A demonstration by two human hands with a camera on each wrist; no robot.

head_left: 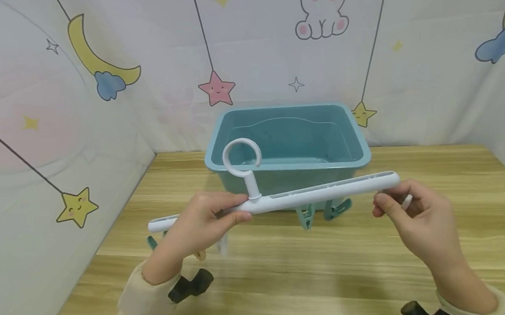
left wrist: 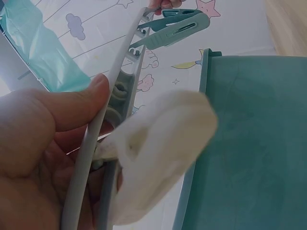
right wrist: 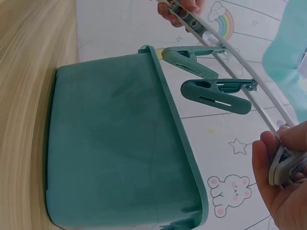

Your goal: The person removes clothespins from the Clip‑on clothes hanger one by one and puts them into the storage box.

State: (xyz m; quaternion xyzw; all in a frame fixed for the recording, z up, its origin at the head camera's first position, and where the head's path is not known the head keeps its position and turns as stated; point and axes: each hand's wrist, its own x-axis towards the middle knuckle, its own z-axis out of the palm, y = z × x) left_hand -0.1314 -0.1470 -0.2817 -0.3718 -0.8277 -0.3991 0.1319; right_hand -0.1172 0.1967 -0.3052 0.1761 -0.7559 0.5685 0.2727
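Note:
A white folding-style bar hanger (head_left: 321, 195) with a round hook (head_left: 230, 160) is held tilted above the table. My left hand (head_left: 200, 222) grips its bar beside the hook, thumb on the near side. At the raised right end, my right hand (head_left: 421, 222) holds a whitish clip (right wrist: 288, 165) against the bar. Two green clips (head_left: 305, 216) hang from the right half, shown larger in the right wrist view as a lighter clip (right wrist: 189, 62) and a darker clip (right wrist: 216, 98). A whitish clip (left wrist: 165, 143) hangs near my left fingers. Another green clip (head_left: 152, 242) and a beige clip (head_left: 200, 255) are partly hidden by my left hand.
A teal plastic basin (head_left: 287, 172) stands behind the hanger on the wood-grain table (head_left: 295, 289). A white cloth (head_left: 270, 45) with stars, moons and a bear hangs at the back and left. Black camera mounts (head_left: 191, 286) sit on both wrists.

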